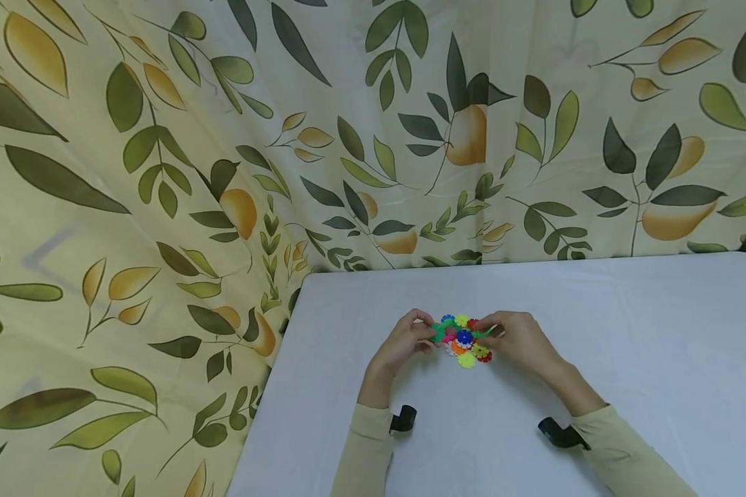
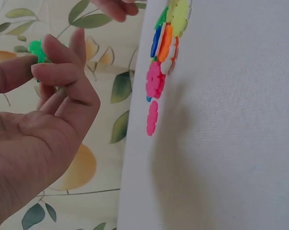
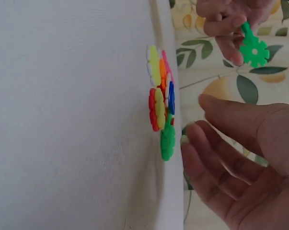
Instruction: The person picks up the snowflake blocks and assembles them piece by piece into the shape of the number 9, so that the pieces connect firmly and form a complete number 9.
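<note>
A small pile of flat, notched plastic discs [image 1: 466, 343] in pink, orange, yellow, blue, red and green lies on the white table [image 1: 622, 331]. My left hand [image 1: 410, 336] pinches a green disc piece [image 1: 438, 334] just left of the pile. The left wrist view shows that green piece [image 2: 35, 48] between the thumb and fingers of my left hand [image 2: 51, 67], with the pile [image 2: 163, 48] beyond. My right hand [image 1: 500, 330] hovers at the pile's right side. In the right wrist view its fingers [image 3: 216, 139] are straight and hold nothing, close to a green disc [image 3: 167, 141] of the pile [image 3: 158, 103].
A leaf-and-pear patterned curtain [image 1: 161, 172] hangs behind and to the left of the table. The table's left edge [image 1: 267, 386] runs close to my left forearm. Black camera straps [image 1: 403, 418] sit on both wrists.
</note>
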Available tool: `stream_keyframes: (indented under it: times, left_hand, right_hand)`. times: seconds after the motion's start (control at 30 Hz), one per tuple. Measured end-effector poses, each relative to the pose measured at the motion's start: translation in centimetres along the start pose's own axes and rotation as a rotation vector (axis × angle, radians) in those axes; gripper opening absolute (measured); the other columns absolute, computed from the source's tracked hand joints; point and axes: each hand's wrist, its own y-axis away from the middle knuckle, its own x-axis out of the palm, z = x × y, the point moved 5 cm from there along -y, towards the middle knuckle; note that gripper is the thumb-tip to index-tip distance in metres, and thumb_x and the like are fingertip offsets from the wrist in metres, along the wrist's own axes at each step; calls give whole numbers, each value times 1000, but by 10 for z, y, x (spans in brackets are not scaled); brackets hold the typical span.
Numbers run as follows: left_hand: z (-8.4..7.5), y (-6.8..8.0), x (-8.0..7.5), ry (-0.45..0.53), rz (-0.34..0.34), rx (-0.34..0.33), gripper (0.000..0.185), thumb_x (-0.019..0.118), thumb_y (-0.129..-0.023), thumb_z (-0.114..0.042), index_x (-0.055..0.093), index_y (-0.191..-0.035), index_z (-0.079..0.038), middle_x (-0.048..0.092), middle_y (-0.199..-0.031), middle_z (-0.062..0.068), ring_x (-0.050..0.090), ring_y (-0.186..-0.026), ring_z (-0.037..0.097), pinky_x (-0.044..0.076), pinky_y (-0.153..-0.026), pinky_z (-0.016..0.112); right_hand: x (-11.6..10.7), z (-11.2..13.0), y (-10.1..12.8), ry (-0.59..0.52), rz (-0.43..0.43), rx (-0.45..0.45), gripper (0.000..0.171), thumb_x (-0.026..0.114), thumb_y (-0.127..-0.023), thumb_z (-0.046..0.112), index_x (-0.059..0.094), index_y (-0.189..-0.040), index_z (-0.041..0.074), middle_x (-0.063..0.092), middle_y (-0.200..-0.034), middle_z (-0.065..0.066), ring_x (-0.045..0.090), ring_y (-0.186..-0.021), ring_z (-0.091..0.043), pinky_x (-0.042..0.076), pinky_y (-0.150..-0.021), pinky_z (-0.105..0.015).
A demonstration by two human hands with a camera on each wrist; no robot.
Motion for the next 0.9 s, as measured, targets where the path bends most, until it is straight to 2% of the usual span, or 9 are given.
stream_keyframes:
  times: [0.17, 0.33, 0.47, 0.57, 0.63, 0.73, 0.8, 0.9]
  left_hand:
    - [2, -1, -2, 7, -22, -14, 21, 61, -100, -12, 56, -117, -2, 72, -88, 21, 67, -76, 26, 54, -70, 30]
    - [2, -1, -3, -1, -20, -10, 24, 59, -99, -10, 58, -122, -3, 71, -104, 33, 69, -80, 26, 57, -72, 31]
    - [2, -2, -1, -12, 35, -1, 34, 56, -100, -8, 62, -133, 0, 67, -121, 34, 67, -82, 20, 58, -77, 31]
    - [1, -3, 1, -15, 79, 0, 39, 54, -102, -9, 61, -138, 4, 65, -128, 32, 66, -89, 23, 58, -80, 31]
    - [2, -3, 1, -12, 93, -2, 39, 53, -104, -13, 62, -138, 6, 65, -130, 32, 66, -93, 29, 59, -84, 34]
    - [2, -3, 1, -11, 96, 2, 41, 51, -109, -21, 63, -136, 8, 65, -129, 33, 66, -97, 35, 58, -92, 46]
    - [3, -3, 1, -20, 96, 8, 43, 51, -110, -24, 64, -135, 9, 65, -129, 33, 66, -98, 33, 55, -97, 53]
    - [4, -4, 0, -41, 87, 20, 41, 51, -111, -23, 65, -132, 9, 64, -129, 33, 65, -95, 28, 53, -99, 56]
  right_hand:
    - [9, -3, 0, 80, 101, 10, 28, 88, -83, 11, 79, -108, 4, 75, -101, -5, 64, -81, -16, 54, -70, -33]
    - [16, -5, 1, 136, 120, -14, 25, 88, -82, 13, 80, -105, 6, 71, -94, 0, 59, -76, -13, 50, -68, -32]
    - [17, -5, 2, 142, 117, -10, 24, 89, -82, 13, 80, -104, 6, 70, -92, -1, 59, -76, -13, 50, -67, -32]
    - [16, -6, 2, 133, 104, -4, 24, 89, -81, 13, 78, -101, 5, 70, -91, -1, 60, -76, -14, 52, -68, -34]
    - [15, -8, 2, 128, 93, 0, 25, 90, -80, 12, 76, -99, 5, 70, -88, 0, 60, -77, -14, 52, -70, -34]
    - [14, -10, 2, 112, 78, 8, 22, 89, -81, 11, 73, -95, 7, 68, -82, 3, 60, -75, -14, 52, -69, -33]
    - [13, -11, 2, 100, 72, 14, 19, 88, -82, 10, 72, -92, 9, 66, -78, 5, 59, -73, -14, 51, -66, -31]
    - [10, -10, 2, 69, 64, 23, 13, 84, -85, 9, 72, -90, 10, 64, -75, 5, 57, -69, -14, 50, -62, -29]
